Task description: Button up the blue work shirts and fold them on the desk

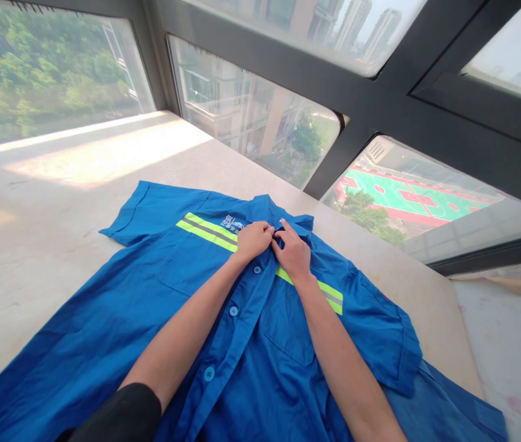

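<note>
A blue short-sleeved work shirt lies spread out front up, with yellow-green and grey reflective strips across the chest. My left hand pinches the front edge just below the collar. Close against it, my right hand grips the other front edge, thumb and fingers bent around the cloth. What lies between the fingertips is mostly hidden. Below the hands, the front hangs unfastened, and blue buttons show along one edge. White lettering sits above the left strip, partly behind my left hand.
The shirt rests on a pale stone-like sill, sunlit at the back left. Dark window frames rise behind it. Outside are trees, buildings and a green and red sports court. More blue cloth lies at the lower right.
</note>
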The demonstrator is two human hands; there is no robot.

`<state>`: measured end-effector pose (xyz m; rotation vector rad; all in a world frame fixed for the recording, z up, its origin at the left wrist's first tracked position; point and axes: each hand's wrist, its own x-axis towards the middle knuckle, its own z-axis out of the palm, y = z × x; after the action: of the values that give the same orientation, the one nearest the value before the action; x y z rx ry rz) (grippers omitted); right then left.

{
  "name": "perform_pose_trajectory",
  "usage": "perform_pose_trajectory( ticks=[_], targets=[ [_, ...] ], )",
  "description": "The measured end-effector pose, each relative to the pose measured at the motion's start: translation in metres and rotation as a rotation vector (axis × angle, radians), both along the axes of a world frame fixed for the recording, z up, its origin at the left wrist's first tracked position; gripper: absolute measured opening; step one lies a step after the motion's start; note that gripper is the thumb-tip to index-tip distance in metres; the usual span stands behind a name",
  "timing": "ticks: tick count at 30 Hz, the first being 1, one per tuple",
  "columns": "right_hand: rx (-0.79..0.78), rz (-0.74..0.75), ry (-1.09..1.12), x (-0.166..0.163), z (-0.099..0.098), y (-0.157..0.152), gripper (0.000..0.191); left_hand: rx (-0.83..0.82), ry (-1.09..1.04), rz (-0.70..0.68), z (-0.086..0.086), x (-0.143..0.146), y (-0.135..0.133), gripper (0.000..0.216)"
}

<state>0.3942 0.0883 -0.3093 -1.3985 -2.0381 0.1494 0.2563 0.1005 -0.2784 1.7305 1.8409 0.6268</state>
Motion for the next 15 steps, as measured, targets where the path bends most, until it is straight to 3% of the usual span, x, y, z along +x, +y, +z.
perform_pose_trajectory(
  ticks=[8,15],
  targets=[
    [0.042,0.059,0.051,0.002,-0.002,0.003,0.012,0.072,0.007,-0.026,-0.004,-0.003,-0.002,0.028],
    [0.035,0.075,0.229,0.003,0.001,0.005,0.019,0.187,0.084,-0.058,-0.014,-0.008,-0.001,0.021]
  ],
)
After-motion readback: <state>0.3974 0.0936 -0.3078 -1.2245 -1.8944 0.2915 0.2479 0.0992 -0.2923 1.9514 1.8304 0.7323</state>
